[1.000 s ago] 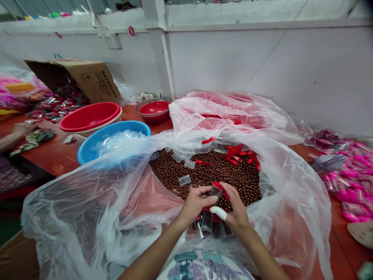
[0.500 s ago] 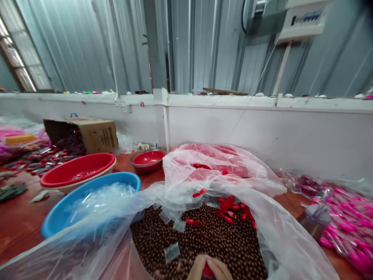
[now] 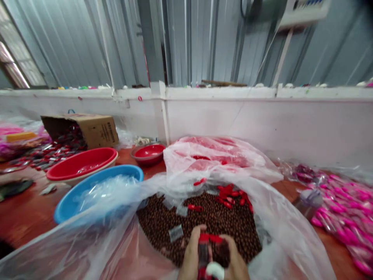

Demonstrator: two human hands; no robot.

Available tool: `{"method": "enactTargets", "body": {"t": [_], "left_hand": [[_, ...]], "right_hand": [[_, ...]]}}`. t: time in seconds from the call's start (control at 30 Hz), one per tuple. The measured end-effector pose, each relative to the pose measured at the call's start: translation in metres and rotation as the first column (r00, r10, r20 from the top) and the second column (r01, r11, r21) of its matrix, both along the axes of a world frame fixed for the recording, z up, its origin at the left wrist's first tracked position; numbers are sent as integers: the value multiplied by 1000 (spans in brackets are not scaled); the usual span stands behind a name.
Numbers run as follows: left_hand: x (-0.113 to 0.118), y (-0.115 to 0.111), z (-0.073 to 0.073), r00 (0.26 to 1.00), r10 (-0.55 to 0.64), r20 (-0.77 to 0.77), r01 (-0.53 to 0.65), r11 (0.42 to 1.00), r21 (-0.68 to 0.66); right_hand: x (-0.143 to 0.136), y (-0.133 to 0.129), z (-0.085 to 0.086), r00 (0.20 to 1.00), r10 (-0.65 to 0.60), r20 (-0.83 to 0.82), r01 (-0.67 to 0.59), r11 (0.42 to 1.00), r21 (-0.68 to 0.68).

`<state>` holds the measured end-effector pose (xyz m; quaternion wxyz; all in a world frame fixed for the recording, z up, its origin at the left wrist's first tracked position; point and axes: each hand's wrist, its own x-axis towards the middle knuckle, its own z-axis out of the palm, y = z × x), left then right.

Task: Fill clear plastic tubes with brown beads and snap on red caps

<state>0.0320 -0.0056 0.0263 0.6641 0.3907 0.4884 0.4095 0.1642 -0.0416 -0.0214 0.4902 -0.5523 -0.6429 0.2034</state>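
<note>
Low in the view, my left hand (image 3: 190, 254) and my right hand (image 3: 236, 258) hold a red and clear item (image 3: 205, 252) between them, blurred, with a white round part near its bottom. The fingers are closed around its sides. Both hands are over a heap of small brown beads (image 3: 157, 225) in a large clear plastic bag (image 3: 294, 233). Small clear plastic pieces (image 3: 176, 232) and red spoon-like pieces (image 3: 225, 194) lie on the beads.
A blue basin (image 3: 62, 206) with clear plastic stands left, beside red basins (image 3: 84, 161) and a tipped cardboard box (image 3: 100, 132). A pink-white bag (image 3: 218, 155) lies behind the beads. Bright pink wrapped items (image 3: 346, 206) are piled right.
My hands have come further into view and farther apart, showing more of the red and clear item. The camera view has shifted slightly.
</note>
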Motion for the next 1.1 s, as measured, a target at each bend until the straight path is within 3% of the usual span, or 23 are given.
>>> {"method": "enactTargets", "body": {"t": [0.07,0.1,0.2,0.33,0.43,0.57,0.83,1.1], "left_hand": [[2,-4,-6,997,-15,70,16,1000,-25],[3,-5,-8,994,-30,102,31,1000,-4],[6,-7,-12,989,-72,131,70,997,22],[7,-10,-9,976,-167,143,174,984,-39],[7,-14,-5,978,-174,116,182,981,-60],[8,-15,-5,976,-168,136,169,986,8],[4,-14,-24,990,-130,-51,137,976,170],[4,-25,-27,990,-101,-95,114,982,150]], "right_hand": [[0,-9,5,994,66,-91,-81,981,-174],[0,-11,7,992,85,-91,-102,975,-196],[2,-13,11,997,56,52,-49,992,-117],[1,-14,10,960,45,276,-35,999,-39],[-2,-15,11,927,51,370,-47,999,-19],[-3,-17,14,871,106,479,-109,994,-22],[-5,-15,5,851,62,522,-114,991,68],[-6,-15,11,820,140,556,-183,983,22]]}}
